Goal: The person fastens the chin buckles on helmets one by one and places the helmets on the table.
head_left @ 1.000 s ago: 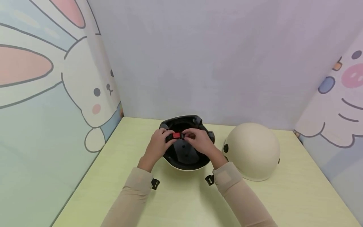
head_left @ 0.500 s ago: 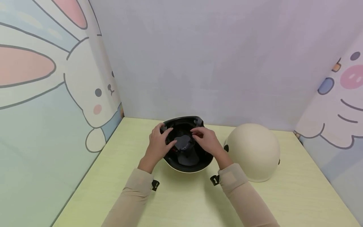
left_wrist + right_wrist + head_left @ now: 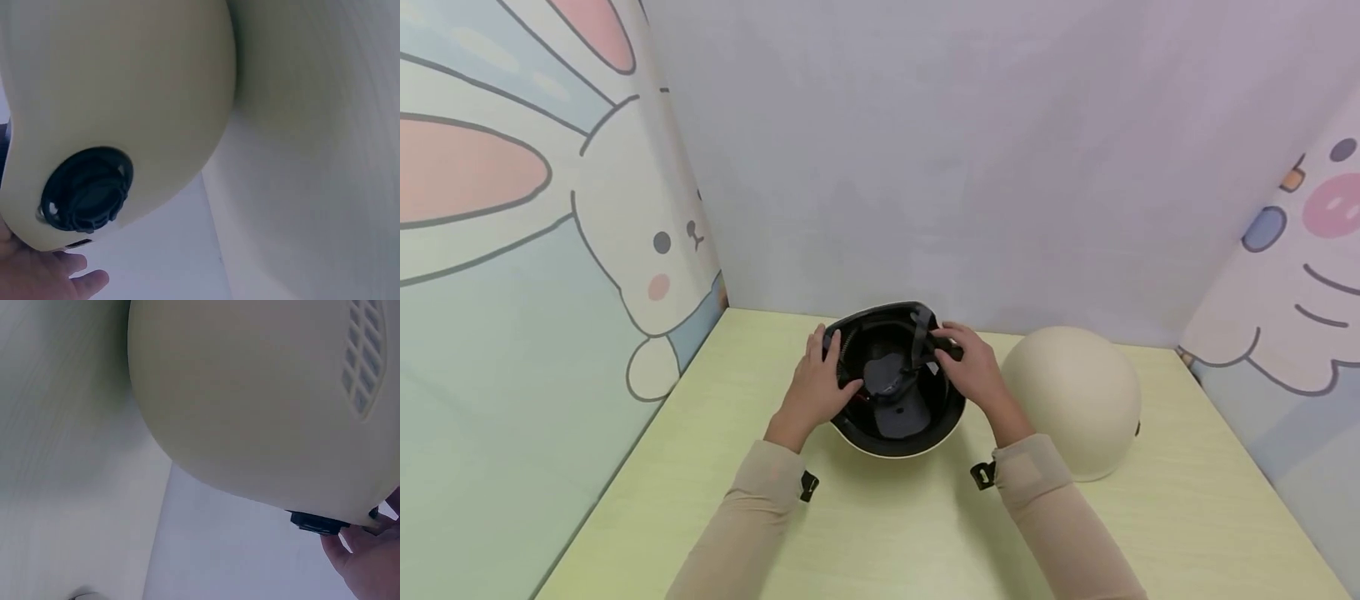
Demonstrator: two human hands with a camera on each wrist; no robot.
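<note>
A cream helmet (image 3: 898, 421) rests upside down on the table, its black lining and straps facing up. My left hand (image 3: 812, 387) straddles its left rim, thumb over the inside. On the right rim, my right hand (image 3: 973, 368) holds the edge beside a dark strap (image 3: 921, 333). The left wrist view has the smooth shell (image 3: 131, 94) with a round black knob (image 3: 87, 190) and my fingertips at its edge. In the right wrist view, my fingers curl by another black knob (image 3: 319, 523), and a slotted vent (image 3: 364, 362) marks the shell. Only a hint of red shows inside the helmet.
A second cream helmet (image 3: 1075, 400) sits dome up to the right, close to my right forearm. The pale yellow table (image 3: 880, 533) ends at a plain curtain (image 3: 925, 167) behind. Cartoon-printed panels (image 3: 647, 233) flank both sides.
The red-and-black buckle, held between both hands earlier, has been let go and dropped into the helmet. My right hand has moved right to the rim; the left has shifted slightly onto its side.
</note>
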